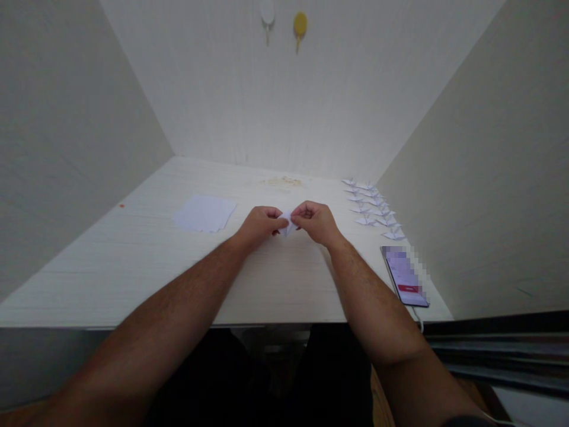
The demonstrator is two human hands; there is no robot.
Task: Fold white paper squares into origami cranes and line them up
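Observation:
Between my two hands, over the middle of the white table, is a small folded piece of white paper (287, 224). My left hand (265, 223) pinches its left side between thumb and fingers. From the other side, my right hand (315, 220) grips the paper's right part, thumb and forefinger close together. The fingertips cover much of the paper, so its exact folds are hard to make out. To the right stand several folded white paper cranes (366, 220) in two rows. A stack of white paper sheets (207, 213) lies to the left of my hands.
A phone (405, 276) with a cable (418, 319) lies at the table's right front edge. White walls close in the table (146, 261) at the back and sides. A white hook (267, 13) and a yellow hook (300, 25) are on the back wall.

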